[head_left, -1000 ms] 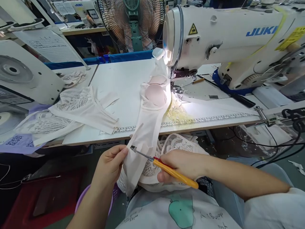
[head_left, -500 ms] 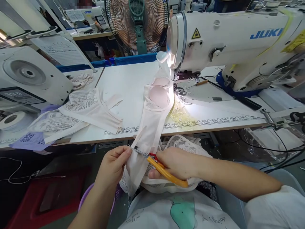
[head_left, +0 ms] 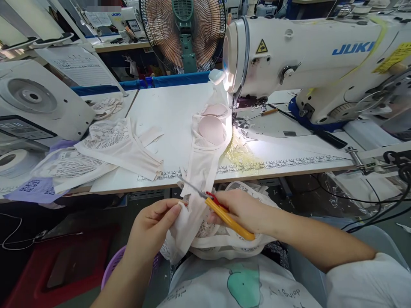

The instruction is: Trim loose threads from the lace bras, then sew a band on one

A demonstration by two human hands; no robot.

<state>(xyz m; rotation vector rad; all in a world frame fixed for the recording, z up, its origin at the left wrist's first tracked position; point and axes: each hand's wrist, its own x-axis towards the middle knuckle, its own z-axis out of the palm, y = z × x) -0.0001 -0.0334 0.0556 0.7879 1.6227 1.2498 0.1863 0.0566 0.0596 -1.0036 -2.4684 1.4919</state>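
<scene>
Left hand [head_left: 154,226] pinched the white garment [head_left: 201,164] taut over the lap, steadying it for the yellow thread snips [head_left: 224,214] gripped in the right hand [head_left: 245,209] — blades apparently at a seam — its cups trailing onto the table [head_left: 167,107] beside the sewing machine [head_left: 305,55].

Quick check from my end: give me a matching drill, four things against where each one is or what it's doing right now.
1 left hand
2 right hand
3 fan
4 lace pieces

a behind the table
b holds the yellow-handled tool
c pinches the white garment
d lying on the left of the table

Pairs: 1-c, 2-b, 3-a, 4-d
</scene>
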